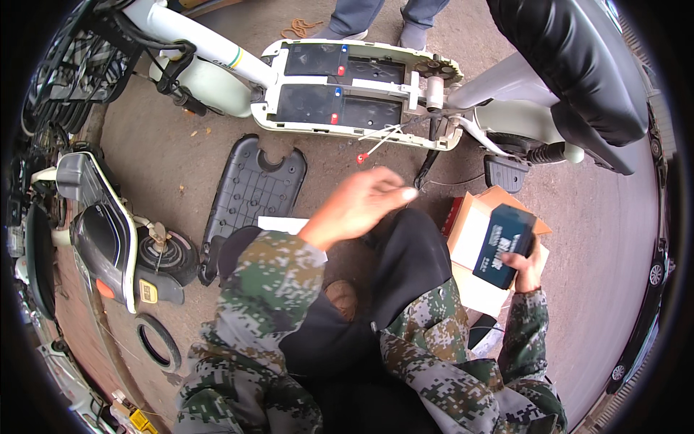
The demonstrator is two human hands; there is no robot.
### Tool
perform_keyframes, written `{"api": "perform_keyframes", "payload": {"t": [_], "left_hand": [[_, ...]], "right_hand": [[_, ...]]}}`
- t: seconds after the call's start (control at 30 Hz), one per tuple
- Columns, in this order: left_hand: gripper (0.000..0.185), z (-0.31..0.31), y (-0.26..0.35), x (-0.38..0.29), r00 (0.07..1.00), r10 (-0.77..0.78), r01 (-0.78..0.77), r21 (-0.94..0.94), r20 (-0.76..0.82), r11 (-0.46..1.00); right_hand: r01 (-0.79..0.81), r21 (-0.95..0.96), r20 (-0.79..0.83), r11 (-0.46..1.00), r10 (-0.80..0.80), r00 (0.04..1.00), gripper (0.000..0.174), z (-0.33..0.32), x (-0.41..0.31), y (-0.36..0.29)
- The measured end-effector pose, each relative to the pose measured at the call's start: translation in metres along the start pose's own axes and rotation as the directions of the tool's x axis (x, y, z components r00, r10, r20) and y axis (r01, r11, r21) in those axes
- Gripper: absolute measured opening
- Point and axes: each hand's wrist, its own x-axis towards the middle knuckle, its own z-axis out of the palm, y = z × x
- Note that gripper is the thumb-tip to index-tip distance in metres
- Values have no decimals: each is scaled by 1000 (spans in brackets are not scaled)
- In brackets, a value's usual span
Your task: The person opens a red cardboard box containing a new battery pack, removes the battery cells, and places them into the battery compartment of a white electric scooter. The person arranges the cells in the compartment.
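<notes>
My right hand point(526, 266) grips a dark battery block point(500, 244) with white writing, tilted above an open cardboard box point(477, 295). My left hand point(360, 203) hovers over my knees with curled fingers. It is blurred, and whether anything is pinched there is unclear. Just beyond it, a white cable with a red terminal cover point(362, 158) hangs from the white electric bike's open floor compartment point(314, 128). Inside that compartment, two black batteries point(303, 104) with blue and red terminals show on the left side. Darker recessed sections point(374, 113) lie to their right.
A black plastic floor panel point(260, 179) lies on the pavement at left, near another scooter point(103, 233) and a loose tyre point(157, 342). A person's legs point(355, 16) stand behind the bike. Its black seat point(580, 65) overhangs the upper right. A pedal point(506, 172) sits behind the box.
</notes>
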Motion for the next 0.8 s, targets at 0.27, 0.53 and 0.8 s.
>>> {"api": "perform_keyframes", "payload": {"t": [0.27,0.53,0.8], "left_hand": [[94,62,16,-3,940,306,-142,-645,149,751],[59,-9,7,-55,913,-193,-282,-898,-359,338],[72,-3,10,-73,737,-216,-533,-747,-640,397]], "right_hand": [[-43,472,297,881,-113,948,68,125,-34,-84],[167,444,480,880,-391,785,54,158,39,-42],[659,-738,533,145,-473,701,23,64,124,135]]}}
